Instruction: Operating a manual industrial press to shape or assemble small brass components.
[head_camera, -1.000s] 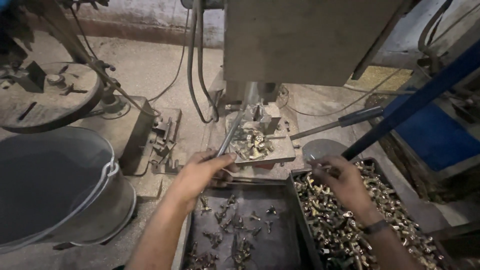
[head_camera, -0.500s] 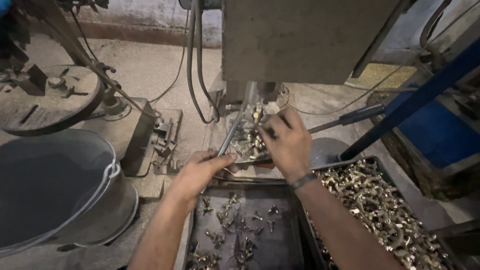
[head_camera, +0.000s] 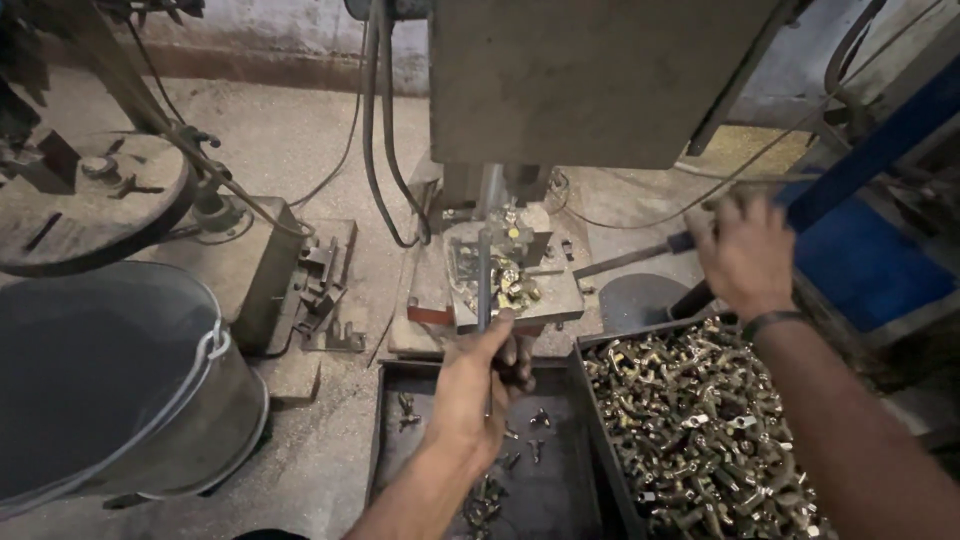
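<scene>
My left hand (head_camera: 478, 385), low in the centre of the frame, was closed around a thin metal rod (head_camera: 484, 275) standing near upright, its long axis running up toward the fixture plate (head_camera: 520, 300) strewn with brass fittings. My right hand (head_camera: 748, 255), at upper right, gripped the dark lever handle (head_camera: 640, 258). I judged a piece was being seated for machining; next called for a steady pull.

Two hands (head_camera: 470, 390) were seen, two trays (head_camera: 385, 420), one bucket (head_camera: 120, 380), and brass fittings (head_camera: 700, 430) too numerous to be counted.
</scene>
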